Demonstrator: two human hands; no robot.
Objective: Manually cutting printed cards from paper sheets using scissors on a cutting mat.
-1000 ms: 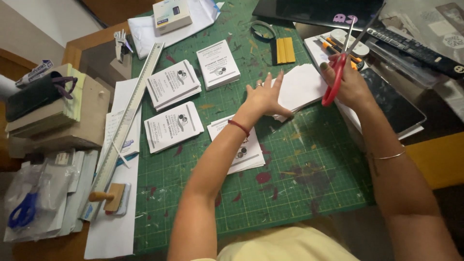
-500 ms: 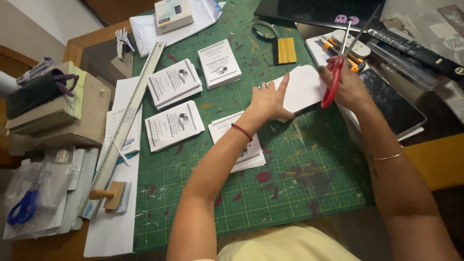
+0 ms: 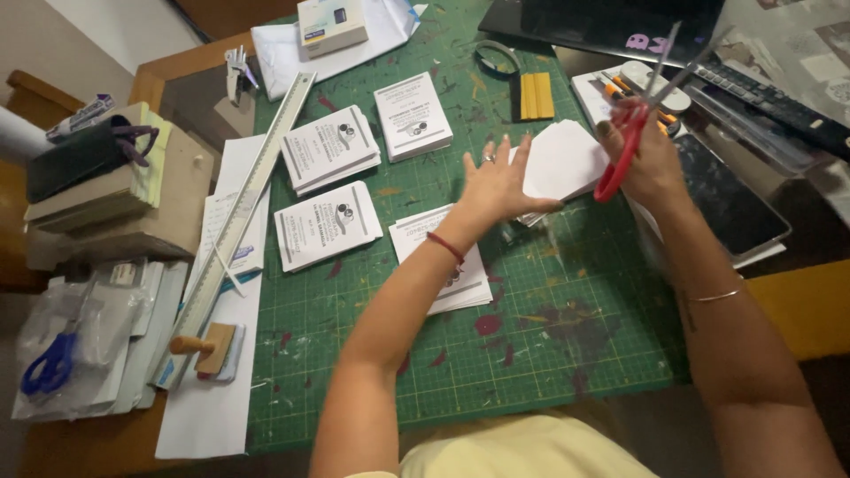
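At the far left lies a clear plastic bag (image 3: 62, 345) with blue-handled scissors (image 3: 49, 365) inside, and beyond it a stack of cardboard boxes (image 3: 115, 208) topped by a dark pouch (image 3: 75, 159). To the right, a wooden-handled stamp (image 3: 205, 347) rests on white paper beside a long metal ruler (image 3: 243, 208) that runs away along the left edge of the green cutting mat (image 3: 531, 354).

On the mat sit four stacks of printed white cards: one nearer on the left (image 3: 326, 225), one beyond it (image 3: 329, 149), one farther right (image 3: 412, 115), and one partly under the left forearm (image 3: 452, 274). A yellow block (image 3: 536, 96) lies at the far side of the mat.

The left hand (image 3: 496, 186), with a red band at the wrist, spreads its fingers wide and flat, the fingertips touching the left edge of a blank white sheet of paper (image 3: 567, 159) that sits on the far right part of the mat. The right hand (image 3: 646, 155) touches that sheet's right side and grips red-handled scissors (image 3: 633, 133), fingers curled through the loops, blades pointing up and away, slightly parted. Right of it a dark tablet (image 3: 726, 199) lies flat, with a black remote-like bar (image 3: 770, 102) beyond.
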